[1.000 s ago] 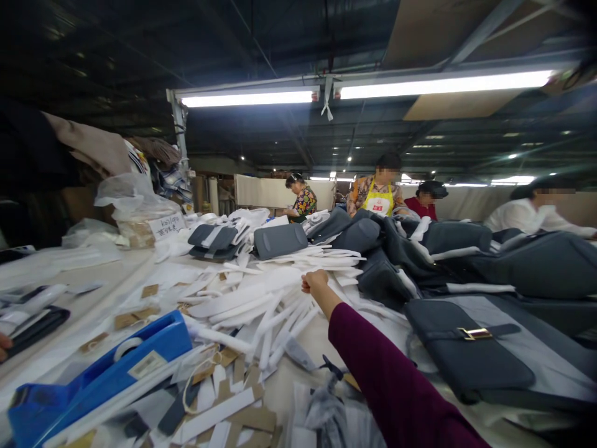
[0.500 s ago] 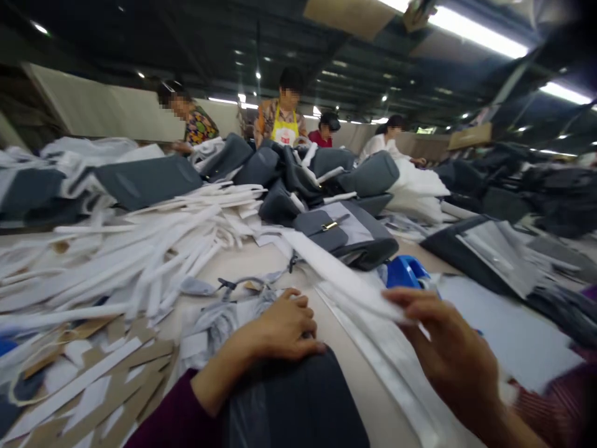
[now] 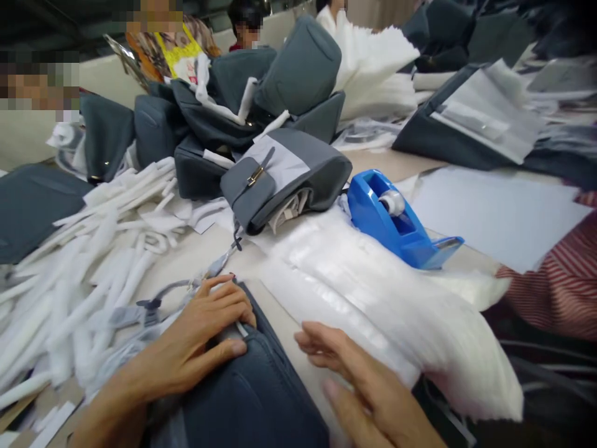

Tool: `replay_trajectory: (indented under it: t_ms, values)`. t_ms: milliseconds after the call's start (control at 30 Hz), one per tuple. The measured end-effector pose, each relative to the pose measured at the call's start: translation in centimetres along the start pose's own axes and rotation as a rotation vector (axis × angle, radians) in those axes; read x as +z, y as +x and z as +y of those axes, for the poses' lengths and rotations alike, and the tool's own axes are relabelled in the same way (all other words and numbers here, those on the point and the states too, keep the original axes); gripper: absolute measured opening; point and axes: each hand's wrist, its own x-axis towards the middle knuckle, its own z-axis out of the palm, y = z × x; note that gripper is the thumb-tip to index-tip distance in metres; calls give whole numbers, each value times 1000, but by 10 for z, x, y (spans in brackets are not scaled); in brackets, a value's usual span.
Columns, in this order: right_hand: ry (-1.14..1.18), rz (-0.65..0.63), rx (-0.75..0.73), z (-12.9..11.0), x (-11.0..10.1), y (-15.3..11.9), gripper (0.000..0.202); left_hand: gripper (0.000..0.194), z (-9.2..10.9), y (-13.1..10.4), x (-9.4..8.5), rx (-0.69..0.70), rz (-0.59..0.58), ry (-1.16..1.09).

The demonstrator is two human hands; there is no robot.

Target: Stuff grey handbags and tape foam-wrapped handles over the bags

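My left hand [image 3: 200,339] rests on the top edge of a dark blue-grey bag [image 3: 247,392] at the bottom centre, its thumb on the near side and its fingers over the opening. Whether they grip the edge or something inside is partly hidden. To the right of the bag, my right hand [image 3: 359,386] hovers with thumb and fingers apart, holding nothing. Beyond it lies a stack of white foam sheets [image 3: 373,280]. Grey straps [image 3: 149,311] lie left of the bag.
A blue tape dispenser [image 3: 396,224] stands beyond the foam. A buckled grey bag [image 3: 289,174] lies ahead, before piled bags [image 3: 298,68]. White strips [image 3: 88,280] heap at the left, white paper [image 3: 489,211] at the right. Co-workers are behind the pile; a striped sleeve [image 3: 564,274] shows at right.
The view has tilted down and turned right. My right hand has let go of the white strip and come down closer to the bag. My left hand remains at the bag's top.
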Motion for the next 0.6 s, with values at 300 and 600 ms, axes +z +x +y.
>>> replay_trajectory:
  t_ms: [300,600]
  values:
    - [441,-186,413,0,24,52,110,35,-3,-8,-1,-7,42,87]
    - [301,-326,354,16,46,51,115,37,-3,3,3,-88,-51,28]
